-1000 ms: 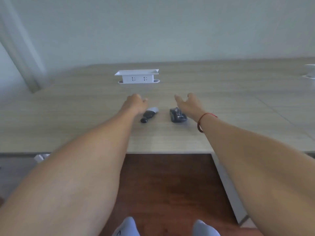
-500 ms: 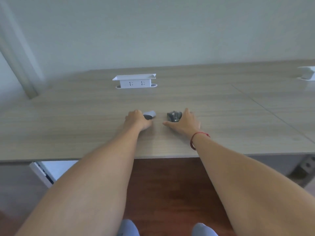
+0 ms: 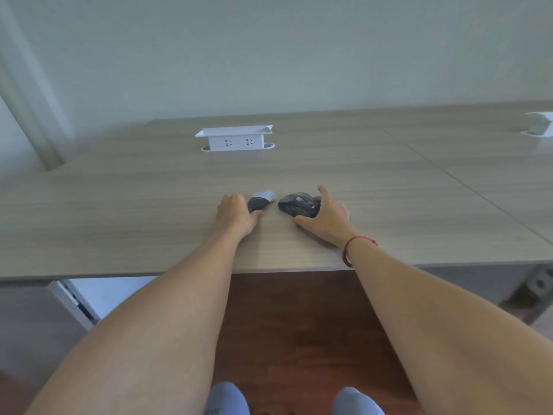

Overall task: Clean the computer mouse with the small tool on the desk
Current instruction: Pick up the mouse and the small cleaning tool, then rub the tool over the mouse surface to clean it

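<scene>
Mouse (image 3: 299, 204) sits mid-desk (image 3: 149, 205), right hand (image 3: 324, 218) wrapped around it; left hand (image 3: 238, 212) closed on the small tool (image 3: 259, 202) just left. Pickup stage, I'd say. Next: lift both, bring the tool to the mouse.

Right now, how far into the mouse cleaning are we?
Early. Done: both hands have reached their objects. In hand: the left hand is closed around the small tool, whose grey end pokes out past the fingers; the right hand cups the mouse, which appears to still rest on the desk. Left: bring the tool to the mouse and clean it; tool and mouse are apart, no contact yet.
</scene>
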The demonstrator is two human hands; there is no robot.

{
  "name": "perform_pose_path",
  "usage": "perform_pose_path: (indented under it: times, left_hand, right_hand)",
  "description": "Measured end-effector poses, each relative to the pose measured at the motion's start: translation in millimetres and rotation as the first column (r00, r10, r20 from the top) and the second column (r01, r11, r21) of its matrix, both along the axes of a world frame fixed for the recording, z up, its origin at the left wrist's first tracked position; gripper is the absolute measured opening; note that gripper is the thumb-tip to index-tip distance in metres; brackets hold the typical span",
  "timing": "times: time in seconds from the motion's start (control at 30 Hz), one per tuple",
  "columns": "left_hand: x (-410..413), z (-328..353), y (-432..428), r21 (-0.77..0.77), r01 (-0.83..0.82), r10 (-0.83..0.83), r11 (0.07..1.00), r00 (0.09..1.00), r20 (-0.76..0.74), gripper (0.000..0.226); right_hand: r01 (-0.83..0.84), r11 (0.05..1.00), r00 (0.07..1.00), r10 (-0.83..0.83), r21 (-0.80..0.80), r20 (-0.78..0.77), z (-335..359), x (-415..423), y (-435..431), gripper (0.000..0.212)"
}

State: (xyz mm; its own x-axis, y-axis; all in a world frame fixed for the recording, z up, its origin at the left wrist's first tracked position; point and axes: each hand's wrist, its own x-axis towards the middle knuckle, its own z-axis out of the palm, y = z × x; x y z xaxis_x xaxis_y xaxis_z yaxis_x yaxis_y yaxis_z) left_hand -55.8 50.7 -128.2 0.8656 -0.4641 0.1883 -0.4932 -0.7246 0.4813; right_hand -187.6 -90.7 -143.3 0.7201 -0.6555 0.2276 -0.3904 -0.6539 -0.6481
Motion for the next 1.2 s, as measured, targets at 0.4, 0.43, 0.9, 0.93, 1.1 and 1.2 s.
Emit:
perform_pose_path:
  times: [0.4,0.43,0.9,0.93,1.1,1.2]
  left_hand:
    - [-5,13,5,-0.137,0.201,-0.192,0.97,0.978,0.075,0.034]
    - [-6,14,4,-0.164,0.194,-0.185,0.967,0.98,0.067,0.034]
    - [-20,37,-31,-0.444,0.255,-0.302,0.859,0.952,-0.039,0.057]
    - [-19,37,-32,-0.456,0.253,-0.308,0.853,0.95,-0.048,0.057]
    - [-19,34,-37,-0.418,0.288,-0.355,0.861,0.93,-0.09,0.054]
    - [-22,31,-41,-0.374,0.27,-0.327,0.887,0.94,-0.095,0.05]
  right_hand:
    - [0.025,0.999,0.999,-0.024,-0.024,0.032,-4,3,-1,0.09]
    - [0.027,0.999,0.999,-0.026,-0.021,0.032,-4,3,-1,0.092]
    - [-0.003,1.0,0.999,0.002,0.025,0.051,-3,1,-4,0.097]
    - [-0.005,1.0,0.999,0.003,0.028,0.049,-3,1,-4,0.097]
    - [-0.003,0.999,0.999,0.001,0.037,0.039,-3,0,-4,0.098]
    - [-0.005,0.999,0.999,0.004,0.043,0.041,-1,-1,-4,0.096]
